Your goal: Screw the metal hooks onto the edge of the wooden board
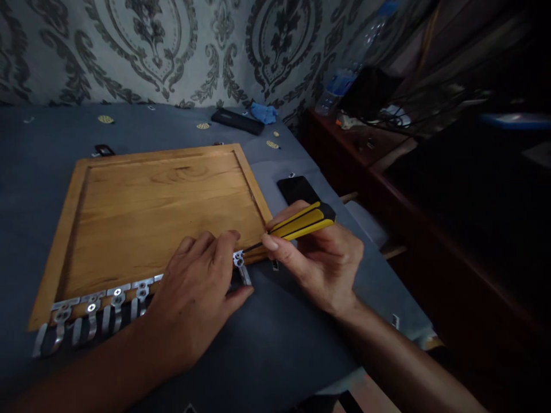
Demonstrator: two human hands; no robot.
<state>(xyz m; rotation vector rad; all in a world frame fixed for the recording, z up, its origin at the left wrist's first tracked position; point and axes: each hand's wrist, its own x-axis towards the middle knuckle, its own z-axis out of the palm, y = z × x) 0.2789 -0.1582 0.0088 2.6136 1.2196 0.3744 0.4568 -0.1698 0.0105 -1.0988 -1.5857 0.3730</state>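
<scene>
A wooden board (163,206) with a raised frame lies flat on the bed or table cover. Along its near edge runs a metal hook rail (117,293) with several curved hooks; cross-head screws show in it at the left. My left hand (193,292) grips the rail towards its right end, fingers over the board and thumb beside the last hook, hiding the middle of the rail. Between the thumb and fingers of my right hand (322,258) is a screwdriver (303,222) with a yellow and black handle. Its shaft slants down left, the tip at the rail's right end.
Right of the board lies a black phone (298,189). Farther back are a dark oblong case (237,121) and a crumpled blue cloth (263,113). A plastic bottle (340,86) and cables stand on the reddish-brown wooden ledge (370,163) at right. A patterned wall closes the back.
</scene>
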